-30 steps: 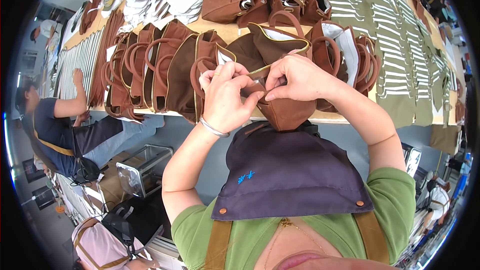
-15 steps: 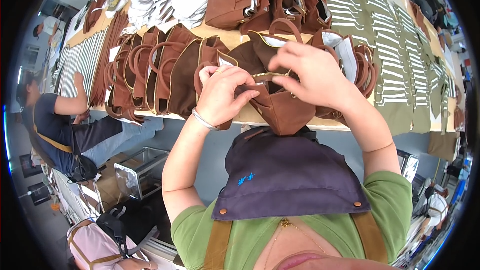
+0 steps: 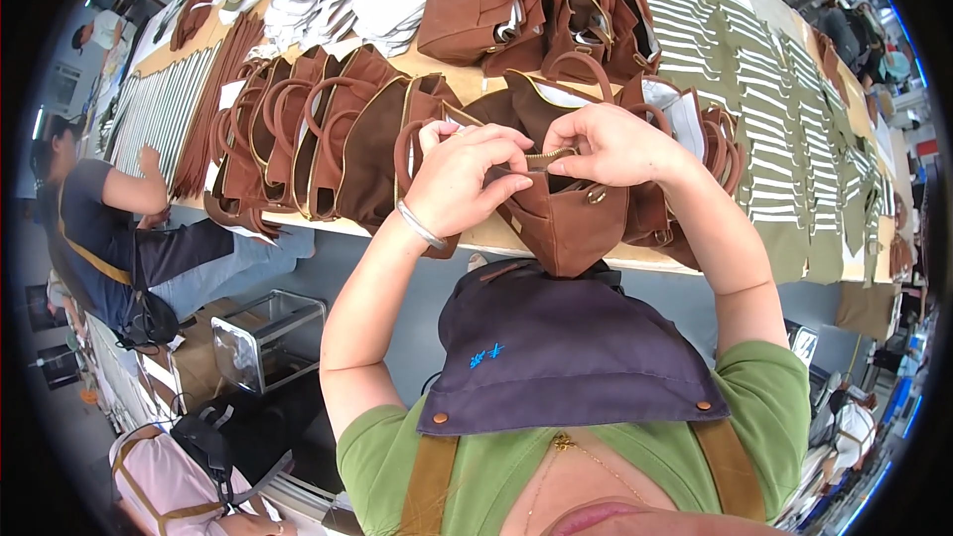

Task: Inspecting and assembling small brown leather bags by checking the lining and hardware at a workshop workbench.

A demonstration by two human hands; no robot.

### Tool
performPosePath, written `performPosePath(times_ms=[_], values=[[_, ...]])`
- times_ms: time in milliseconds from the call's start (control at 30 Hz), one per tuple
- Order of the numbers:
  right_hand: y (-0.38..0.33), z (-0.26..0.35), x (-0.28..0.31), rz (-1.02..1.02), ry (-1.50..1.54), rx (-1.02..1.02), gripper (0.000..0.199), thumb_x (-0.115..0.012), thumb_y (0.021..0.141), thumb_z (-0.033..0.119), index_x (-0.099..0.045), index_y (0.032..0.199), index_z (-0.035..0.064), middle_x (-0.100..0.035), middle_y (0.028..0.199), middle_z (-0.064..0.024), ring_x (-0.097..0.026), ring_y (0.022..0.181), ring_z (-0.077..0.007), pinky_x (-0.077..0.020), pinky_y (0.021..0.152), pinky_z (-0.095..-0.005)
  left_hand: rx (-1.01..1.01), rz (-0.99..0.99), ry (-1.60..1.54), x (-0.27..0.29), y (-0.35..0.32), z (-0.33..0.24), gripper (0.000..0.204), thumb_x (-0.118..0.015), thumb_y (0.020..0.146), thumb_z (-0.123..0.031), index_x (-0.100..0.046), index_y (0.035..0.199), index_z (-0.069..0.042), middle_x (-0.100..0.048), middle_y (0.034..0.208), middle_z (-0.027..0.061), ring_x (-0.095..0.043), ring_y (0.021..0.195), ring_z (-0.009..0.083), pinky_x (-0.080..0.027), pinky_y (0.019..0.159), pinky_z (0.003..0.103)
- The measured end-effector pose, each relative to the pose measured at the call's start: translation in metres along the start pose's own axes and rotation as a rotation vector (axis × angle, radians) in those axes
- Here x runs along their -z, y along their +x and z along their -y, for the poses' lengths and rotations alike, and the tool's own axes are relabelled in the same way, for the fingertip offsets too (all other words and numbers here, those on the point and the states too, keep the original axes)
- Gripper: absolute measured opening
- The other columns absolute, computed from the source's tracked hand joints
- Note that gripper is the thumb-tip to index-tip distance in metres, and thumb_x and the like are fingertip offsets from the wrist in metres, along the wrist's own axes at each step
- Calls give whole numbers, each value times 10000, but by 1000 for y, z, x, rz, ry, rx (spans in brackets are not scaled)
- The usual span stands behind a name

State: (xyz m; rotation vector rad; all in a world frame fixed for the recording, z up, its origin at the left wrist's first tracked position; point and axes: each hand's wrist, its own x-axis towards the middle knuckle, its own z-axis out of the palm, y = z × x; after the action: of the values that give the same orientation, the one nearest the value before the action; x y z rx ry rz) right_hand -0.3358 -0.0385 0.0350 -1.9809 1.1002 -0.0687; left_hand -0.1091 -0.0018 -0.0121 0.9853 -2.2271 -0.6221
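1. Left hand (image 3: 467, 179): thumb and fingers nearly meet at the rim of a brown handbag (image 3: 571, 228); their grip is unclear.
2. Right hand (image 3: 623, 147): fingertips pinch the gold zipper (image 3: 543, 160).
3. The brown handbag hangs open just below these fingers.
4. Left of them stands a handbag row (image 3: 369, 154).

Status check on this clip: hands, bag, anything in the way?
Left hand at open brown bag; right hand at its gold zipper. Bag at near edge of table. Other bags close on both sides.
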Motion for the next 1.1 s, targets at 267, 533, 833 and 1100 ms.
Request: performPosePath(times_ms=[267,533,833,1100], values=[[-8,6,-3,-92,-125,67,191,-720,777,131,-656,928,34,-611,750,-73,-527,587,-163,-438,572,-330,102,98,59,-1,3,-8,140,-699,834,-229,-602,801,-134,-612,807,-8,-590,866,203,-250,946,449],[-12,2,-4,-102,-102,101,208,-728,768,136,-659,936,34,-613,765,-69,-518,600,-164,-438,577,-324,81,68,17,-2,1,-11,130,-720,813,-219,-612,805,-147,-606,823,-17,-585,854,200,-248,942,442],[-11,-1,-7,-137,-117,105,202,-724,753,137,-675,917,30,-632,784,-80,-552,613,-195,-452,587,-335,33,-59,12,-7,-2,-10,145,-746,792,-225,-615,790,-164,-636,889,-61,-583,899,178,-251,954,441],[-12,2,-9,-175,-126,123,184,-707,729,126,-680,885,32,-633,784,-90,-575,623,-214,-457,589,-339,55,-58,-6,-7,0,-9,171,-765,774,-258,-627,772,-156,-616,796,-42,-576,898,187,-260,955,442]])
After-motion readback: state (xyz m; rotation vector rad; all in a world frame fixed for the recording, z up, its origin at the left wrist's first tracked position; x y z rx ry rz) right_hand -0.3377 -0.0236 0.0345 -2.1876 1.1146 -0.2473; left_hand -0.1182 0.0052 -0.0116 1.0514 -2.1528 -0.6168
